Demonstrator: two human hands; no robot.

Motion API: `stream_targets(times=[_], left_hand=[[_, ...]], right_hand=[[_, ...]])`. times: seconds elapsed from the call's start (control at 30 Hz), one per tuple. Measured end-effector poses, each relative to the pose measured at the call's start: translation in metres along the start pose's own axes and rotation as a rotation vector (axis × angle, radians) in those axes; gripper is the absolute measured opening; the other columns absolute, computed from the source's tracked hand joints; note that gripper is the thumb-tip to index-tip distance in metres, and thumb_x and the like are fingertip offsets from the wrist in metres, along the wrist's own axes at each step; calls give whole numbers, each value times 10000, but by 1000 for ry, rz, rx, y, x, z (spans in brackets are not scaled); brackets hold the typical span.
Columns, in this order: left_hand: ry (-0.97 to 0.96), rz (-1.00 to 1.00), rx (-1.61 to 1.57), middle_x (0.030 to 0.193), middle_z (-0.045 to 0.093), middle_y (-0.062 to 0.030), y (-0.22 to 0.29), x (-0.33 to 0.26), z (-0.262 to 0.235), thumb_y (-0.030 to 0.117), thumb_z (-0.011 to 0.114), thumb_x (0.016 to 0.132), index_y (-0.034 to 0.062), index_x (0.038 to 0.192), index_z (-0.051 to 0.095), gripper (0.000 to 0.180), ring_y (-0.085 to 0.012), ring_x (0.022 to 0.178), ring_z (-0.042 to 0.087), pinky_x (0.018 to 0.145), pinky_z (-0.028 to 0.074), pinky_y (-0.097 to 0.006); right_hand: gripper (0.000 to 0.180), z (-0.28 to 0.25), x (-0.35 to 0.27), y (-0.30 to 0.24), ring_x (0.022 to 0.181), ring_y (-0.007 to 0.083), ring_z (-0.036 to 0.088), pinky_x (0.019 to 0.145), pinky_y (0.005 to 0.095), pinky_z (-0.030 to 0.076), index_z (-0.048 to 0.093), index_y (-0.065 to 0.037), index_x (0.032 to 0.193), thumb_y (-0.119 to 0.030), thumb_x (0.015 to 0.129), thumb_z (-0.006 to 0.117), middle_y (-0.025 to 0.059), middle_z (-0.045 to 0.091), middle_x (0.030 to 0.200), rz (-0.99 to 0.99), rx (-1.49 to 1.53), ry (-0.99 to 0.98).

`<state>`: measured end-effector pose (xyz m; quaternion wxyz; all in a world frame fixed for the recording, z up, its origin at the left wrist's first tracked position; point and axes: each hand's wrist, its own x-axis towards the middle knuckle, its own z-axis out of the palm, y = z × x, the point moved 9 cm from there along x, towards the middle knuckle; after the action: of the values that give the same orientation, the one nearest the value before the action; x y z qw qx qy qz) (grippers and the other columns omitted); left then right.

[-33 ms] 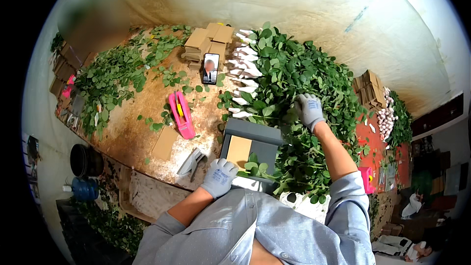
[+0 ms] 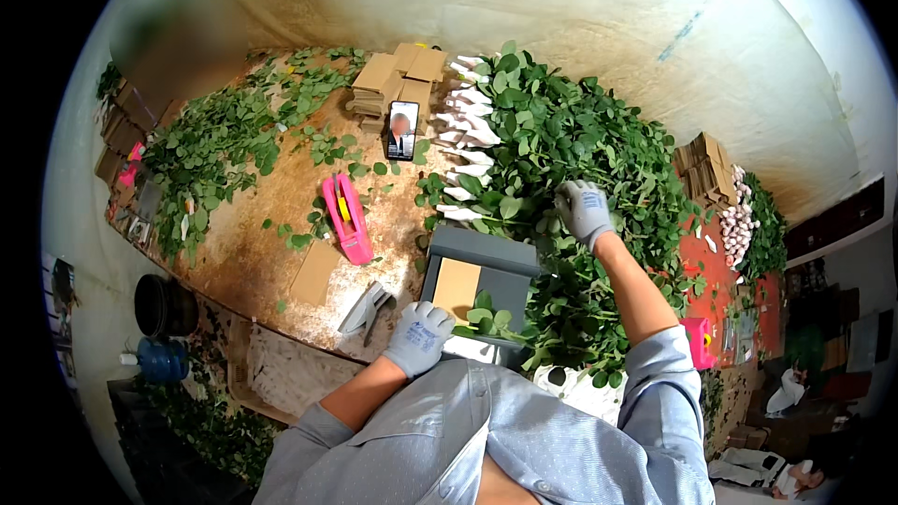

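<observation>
My left hand [image 2: 418, 339], in a grey glove, rests at the near left edge of a dark grey box-shaped tray [image 2: 483, 245]. Its fingers curl closed, and whatever they hold is hidden. Inside the tray lies a brown cardboard sheet [image 2: 456, 288], with a leafy green sprig [image 2: 492, 319] beside my fingers. Farther right, my gloved right hand [image 2: 586, 212] is over a large heap of leafy stems [image 2: 589, 140]. Its fingers bend down toward the leaves and the fingertips are hidden. White-wrapped flower heads [image 2: 472, 138] line the heap's left side.
Left of the tray are a grey stapler-like tool [image 2: 363, 310], a pink tape dispenser [image 2: 347, 220] and a cardboard piece [image 2: 315, 273]. A phone [image 2: 402, 131] leans on stacked cardboard [image 2: 400, 75]. Loose leaves [image 2: 220, 142] cover the table's far left. Another cardboard stack [image 2: 704, 171] stands right.
My right hand has shifted slightly left over the leaves. My left hand and the tray look the same.
</observation>
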<state>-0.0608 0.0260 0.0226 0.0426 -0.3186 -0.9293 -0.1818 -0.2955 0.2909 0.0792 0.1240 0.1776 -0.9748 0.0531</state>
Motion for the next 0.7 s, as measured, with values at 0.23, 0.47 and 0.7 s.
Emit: stream_targets(times=[0.23,0.47,0.7], left_hand=[[7,18,-5,969,617,-48,-3,3,6,199,618,816,124,1026,686,232,-260,922,564,810,427,-422],[11,-22,-23,972,623,-51,-6,-3,8,205,588,820,112,1045,680,260,-256,918,574,804,431,-423],[-4,-28,-30,976,626,-62,-4,-7,4,209,577,804,84,1066,672,305,-258,934,576,809,428,-428]], right_hand=[[298,120,-3,3,1089,407,657,943,468,523,647,-51,1218,-149,953,552,236,691,1157,183,529,-178],[319,175,-34,5,1141,354,658,935,505,504,646,-108,1204,-210,913,564,177,695,1176,274,-60,-574],[257,86,3,-4,1059,284,657,921,455,465,604,-108,1171,-197,930,589,130,676,1112,124,-428,-443]])
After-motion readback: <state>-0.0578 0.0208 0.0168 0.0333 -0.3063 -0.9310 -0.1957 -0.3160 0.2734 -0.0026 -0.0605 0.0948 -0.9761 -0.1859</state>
